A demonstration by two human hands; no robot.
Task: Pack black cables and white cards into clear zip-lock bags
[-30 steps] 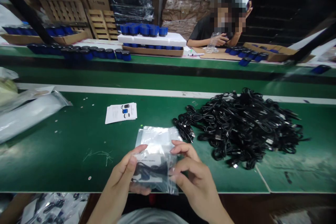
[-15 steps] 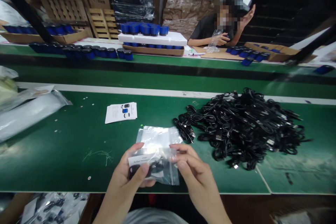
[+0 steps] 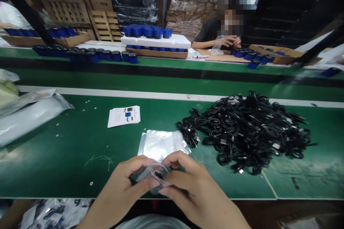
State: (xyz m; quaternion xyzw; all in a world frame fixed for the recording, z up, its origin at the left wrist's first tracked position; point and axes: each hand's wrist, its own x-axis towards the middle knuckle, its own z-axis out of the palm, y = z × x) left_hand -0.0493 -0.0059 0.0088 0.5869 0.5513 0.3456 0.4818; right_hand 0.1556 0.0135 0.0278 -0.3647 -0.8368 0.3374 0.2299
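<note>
Across the near side, I get green table point(image 3: 64, 157); cable pile point(image 3: 249, 132) right, nearer the right hand point(image 3: 199, 186). That hand and the left hand point(image 3: 120, 186) pinch a clear pouch point(image 3: 147, 173) between them, fingers nearly closed, mouth gaping up. Flat bags point(image 3: 163, 143) lie just beyond, far side. Pouch's long axis: can't tell, bunched. Something dark inside, unclear.

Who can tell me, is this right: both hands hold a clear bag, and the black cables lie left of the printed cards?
The side is wrong: the head view shows the black cables lying right of the printed cards. The left hand and right hand do hold a clear bag.
</note>
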